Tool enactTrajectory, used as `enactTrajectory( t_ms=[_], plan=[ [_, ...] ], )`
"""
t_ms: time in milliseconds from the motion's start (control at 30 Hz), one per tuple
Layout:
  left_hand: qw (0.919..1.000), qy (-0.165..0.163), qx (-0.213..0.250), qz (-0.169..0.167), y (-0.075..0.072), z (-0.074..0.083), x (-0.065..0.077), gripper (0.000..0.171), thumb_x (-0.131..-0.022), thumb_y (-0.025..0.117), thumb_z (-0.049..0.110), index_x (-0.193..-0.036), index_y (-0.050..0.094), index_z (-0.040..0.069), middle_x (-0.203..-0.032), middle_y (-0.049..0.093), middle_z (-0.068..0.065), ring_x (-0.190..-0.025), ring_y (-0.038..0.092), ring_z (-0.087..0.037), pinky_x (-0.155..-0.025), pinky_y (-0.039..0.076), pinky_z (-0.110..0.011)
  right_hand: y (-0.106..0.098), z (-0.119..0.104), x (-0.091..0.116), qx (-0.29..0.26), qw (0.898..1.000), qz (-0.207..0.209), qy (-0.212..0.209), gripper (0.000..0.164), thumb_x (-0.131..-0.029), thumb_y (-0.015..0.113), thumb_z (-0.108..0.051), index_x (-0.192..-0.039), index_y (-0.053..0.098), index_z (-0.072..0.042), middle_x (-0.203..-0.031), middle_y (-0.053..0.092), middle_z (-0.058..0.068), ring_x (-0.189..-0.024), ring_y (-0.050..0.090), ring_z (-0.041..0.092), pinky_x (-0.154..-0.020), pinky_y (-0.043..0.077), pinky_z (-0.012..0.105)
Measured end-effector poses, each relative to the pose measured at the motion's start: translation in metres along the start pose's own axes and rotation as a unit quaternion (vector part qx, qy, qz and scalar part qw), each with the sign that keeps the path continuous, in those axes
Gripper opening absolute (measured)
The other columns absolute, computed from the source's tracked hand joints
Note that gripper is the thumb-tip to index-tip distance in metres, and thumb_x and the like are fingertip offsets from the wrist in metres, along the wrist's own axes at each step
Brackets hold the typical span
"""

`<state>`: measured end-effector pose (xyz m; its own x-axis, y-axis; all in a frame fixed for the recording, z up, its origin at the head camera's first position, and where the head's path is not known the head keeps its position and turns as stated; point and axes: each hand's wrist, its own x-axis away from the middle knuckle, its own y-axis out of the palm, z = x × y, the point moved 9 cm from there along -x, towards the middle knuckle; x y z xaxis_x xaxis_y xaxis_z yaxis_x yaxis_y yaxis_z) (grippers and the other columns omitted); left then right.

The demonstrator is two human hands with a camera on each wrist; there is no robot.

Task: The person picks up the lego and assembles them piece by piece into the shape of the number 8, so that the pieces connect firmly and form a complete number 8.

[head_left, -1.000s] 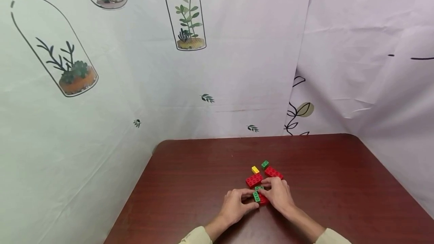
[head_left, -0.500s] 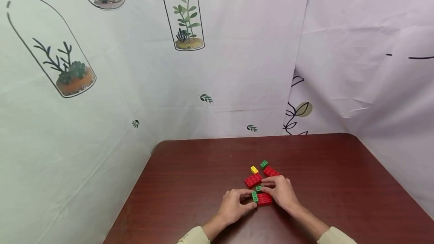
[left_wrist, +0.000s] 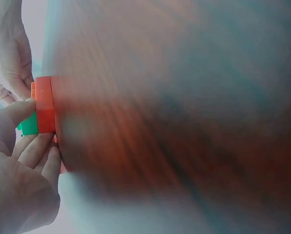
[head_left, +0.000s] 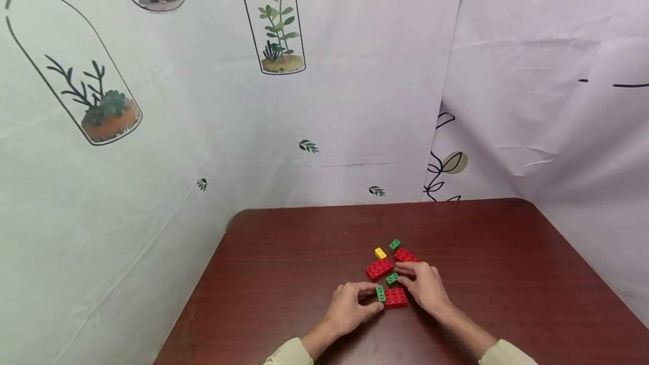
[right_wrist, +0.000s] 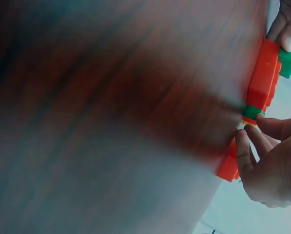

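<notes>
- Brown table (head_left: 274, 275) carries all your bricks.
- Your left hand (head_left: 349, 310): partly closed, pinching the near red brick (head_left: 396, 297), small green brick (head_left: 380, 294) atop its left end.
- Your right hand (head_left: 427, 289): fingers parted, thumb at the loose green brick (head_left: 392, 279); contact unclear.
- Beyond: two red bricks (head_left: 379, 269), far green brick (head_left: 395, 245), yellow brick (head_left: 381, 253).

Reddish-brown table (head_left: 284, 263), pale plant-printed backdrop (head_left: 355, 123)
</notes>
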<state>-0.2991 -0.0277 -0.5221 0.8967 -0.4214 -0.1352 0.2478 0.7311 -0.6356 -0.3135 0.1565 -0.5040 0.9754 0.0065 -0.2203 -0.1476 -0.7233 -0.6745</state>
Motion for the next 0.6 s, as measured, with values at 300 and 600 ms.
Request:
enactTrajectory(
  t_ms=[300,600],
  plan=[
    [1.0000,0.002,0.001,-0.001,0.0001,-0.0005,-0.0002,0.032,-0.090,0.088,0.029,-0.119,0.081,0.016,-0.113,0.079,0.008,-0.106,0.071,-0.003,-0.090,0.058,-0.030,0.0025,-0.0017,0.0055,-0.015,1.000,0.019,0.009,0.041,-0.086,0.089,-0.008,-0.123,0.076,0.004,-0.109,0.080,0.010,-0.126,0.066,0.037,-0.102,0.052,0.056],
    [1.0000,0.008,0.000,0.001,0.0003,-0.0007,-0.0007,0.031,-0.090,0.088,0.027,-0.118,0.081,0.017,-0.112,0.079,0.009,-0.107,0.070,-0.002,-0.090,0.058,-0.029,0.0086,-0.0031,0.0085,-0.004,0.999,0.030,0.031,0.045,-0.083,0.092,-0.012,-0.120,0.076,0.006,-0.109,0.080,0.016,-0.120,0.069,0.038,-0.096,0.055,0.057]
  ],
)
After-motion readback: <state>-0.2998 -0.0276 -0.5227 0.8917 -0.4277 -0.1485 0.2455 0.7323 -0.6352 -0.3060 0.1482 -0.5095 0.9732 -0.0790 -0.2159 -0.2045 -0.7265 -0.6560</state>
